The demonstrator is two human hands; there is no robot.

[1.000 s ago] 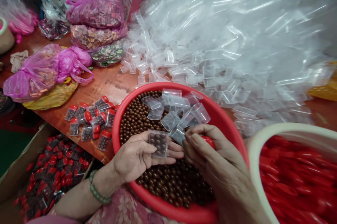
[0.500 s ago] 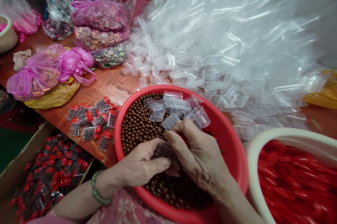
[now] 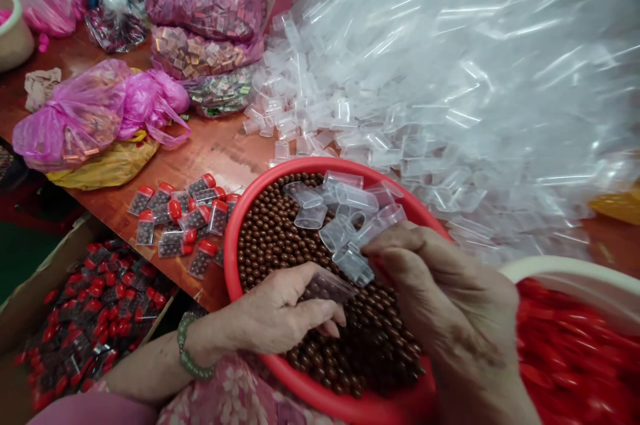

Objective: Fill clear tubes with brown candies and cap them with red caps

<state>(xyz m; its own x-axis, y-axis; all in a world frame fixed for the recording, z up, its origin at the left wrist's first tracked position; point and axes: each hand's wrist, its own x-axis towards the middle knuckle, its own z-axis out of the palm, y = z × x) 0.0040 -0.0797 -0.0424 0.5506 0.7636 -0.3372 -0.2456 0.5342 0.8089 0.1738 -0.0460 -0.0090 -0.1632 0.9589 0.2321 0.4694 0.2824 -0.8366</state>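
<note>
My left hand [image 3: 287, 308] is closed around a small clear plastic container [image 3: 329, 285] filled with dark brown balls, lying tilted above the basin. To its right, my right hand [image 3: 445, 298] is pinched, with a bit of a red cap [image 3: 381, 270] showing between thumb and fingers; most of the cap is hidden. Both hands are over a red basin [image 3: 233, 238] holding many brown chocolate-like balls [image 3: 273, 232]. Several clear containers [image 3: 357, 198] lie on top of the balls, close to my right fingertips.
Filled, red-capped containers [image 3: 173, 212] lie on the table left of the basin; more fill a carton [image 3: 60, 252] below. A large heap of clear containers [image 3: 450, 78] covers the back right. A cream tub [image 3: 550, 267] holds red caps [image 3: 575, 345]. Pink bags [image 3: 205, 2] stand behind.
My right hand has moved right and away from the container in my left hand, which stays in nearly the same place. The whole view has shifted slightly.
</note>
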